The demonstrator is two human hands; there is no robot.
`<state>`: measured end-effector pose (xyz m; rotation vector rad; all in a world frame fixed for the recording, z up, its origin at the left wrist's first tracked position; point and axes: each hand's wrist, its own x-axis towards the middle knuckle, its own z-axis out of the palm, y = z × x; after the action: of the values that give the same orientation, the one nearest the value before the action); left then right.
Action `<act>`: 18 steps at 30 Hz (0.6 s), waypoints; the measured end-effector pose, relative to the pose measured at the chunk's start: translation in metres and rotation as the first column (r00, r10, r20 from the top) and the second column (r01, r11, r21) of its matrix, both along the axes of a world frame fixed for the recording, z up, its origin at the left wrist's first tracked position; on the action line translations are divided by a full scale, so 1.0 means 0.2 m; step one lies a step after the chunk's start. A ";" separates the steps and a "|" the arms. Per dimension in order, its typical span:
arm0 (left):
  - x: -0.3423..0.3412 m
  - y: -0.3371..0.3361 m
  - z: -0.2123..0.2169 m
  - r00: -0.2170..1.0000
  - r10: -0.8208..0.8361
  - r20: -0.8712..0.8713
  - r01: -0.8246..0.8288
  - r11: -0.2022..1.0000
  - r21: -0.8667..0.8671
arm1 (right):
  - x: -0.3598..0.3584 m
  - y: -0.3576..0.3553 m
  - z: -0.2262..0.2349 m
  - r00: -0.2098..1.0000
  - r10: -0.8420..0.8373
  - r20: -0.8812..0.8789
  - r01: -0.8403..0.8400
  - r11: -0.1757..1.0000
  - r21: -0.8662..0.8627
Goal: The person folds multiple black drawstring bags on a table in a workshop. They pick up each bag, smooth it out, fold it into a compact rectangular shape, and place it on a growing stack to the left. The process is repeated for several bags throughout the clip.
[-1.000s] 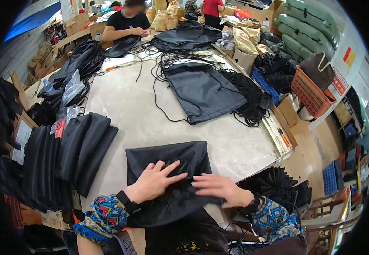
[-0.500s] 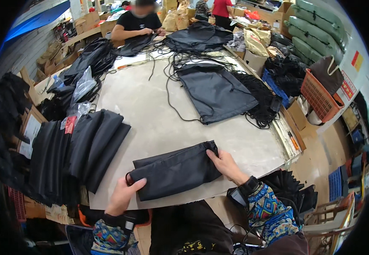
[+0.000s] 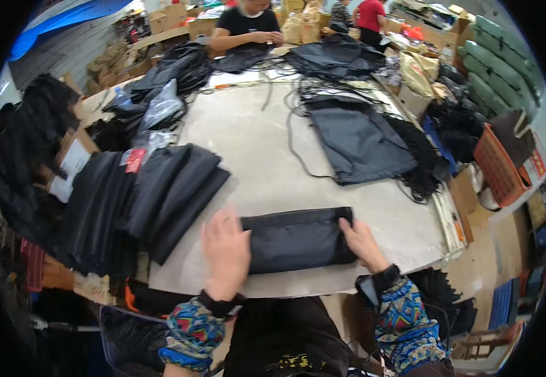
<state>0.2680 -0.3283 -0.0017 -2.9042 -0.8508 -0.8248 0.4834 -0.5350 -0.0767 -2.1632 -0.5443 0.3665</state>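
A black drawstring bag [image 3: 298,244], folded into a flat rectangle, lies near the table's front edge. At its right end my right hand [image 3: 365,246] grips the edge, thumb over the fabric. My left hand [image 3: 226,254], slightly blurred, is open at the left end with its fingers stretched forward and the thumb side against the fabric. To the left of that hand, several folded black bags [image 3: 175,198] lean over one another in a row. An unfolded drawstring bag [image 3: 364,141] is spread out farther back on the right, its black cords beside it.
Across the pale table [image 3: 248,144] a person in a black shirt [image 3: 248,28] handles black fabric. Piles of black bags [image 3: 336,56] lie along the far edge. An orange basket [image 3: 499,166] stands beyond the right edge, with green sacks [image 3: 496,69] behind it.
My left hand has let go of the folded bag's left end and opened. The bag now lies flatter and straighter on the table. My right hand stays at its right end. The view has shifted.
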 end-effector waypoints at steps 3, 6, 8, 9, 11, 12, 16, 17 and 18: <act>0.10 -0.14 -0.02 0.918 -0.396 -0.019 0.393 0.915 -0.090 | -0.01 -0.03 0.01 0.996 -0.050 -0.071 0.051 0.999 0.017; 0.19 -0.23 -0.14 0.862 -0.502 -0.078 0.490 0.862 -0.134 | -0.02 -0.02 0.05 0.984 -0.083 -0.159 0.091 0.995 0.042; 0.20 -0.20 -0.20 0.852 -0.496 -0.166 0.475 0.867 -0.152 | 0.00 -0.06 -0.01 0.971 -0.072 -0.228 0.107 0.984 0.141; 0.20 -0.19 -0.22 0.847 -0.499 -0.184 0.473 0.865 -0.169 | -0.02 -0.05 0.04 0.997 -0.051 -0.063 0.054 0.997 0.054; 0.19 -0.18 -0.24 0.845 -0.495 -0.201 0.462 0.866 -0.193 | -0.11 -0.04 0.25 0.964 0.044 0.262 -0.007 0.990 -0.143; 0.20 -0.18 -0.23 0.832 -0.509 -0.221 0.463 0.856 -0.228 | -0.16 -0.04 0.31 0.894 0.045 0.446 0.034 0.985 -0.167; 0.30 -0.13 -0.14 0.827 -0.520 -0.212 0.454 0.841 -0.294 | -0.33 0.02 0.37 0.579 0.261 0.772 0.016 0.944 -0.331; 0.35 -0.12 -0.12 0.838 -0.495 -0.228 0.406 0.846 -0.347 | -0.35 0.03 0.34 0.534 0.325 0.781 -0.027 0.929 -0.369; 0.40 -0.09 -0.10 0.853 -0.463 -0.241 0.352 0.851 -0.389 | -0.36 0.05 0.33 0.476 0.386 0.791 -0.070 0.913 -0.403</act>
<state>0.3482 -0.3465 -0.0222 -3.4495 -0.3577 -0.1796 0.4122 -0.5248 -0.0116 -2.4964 -1.4469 -0.6268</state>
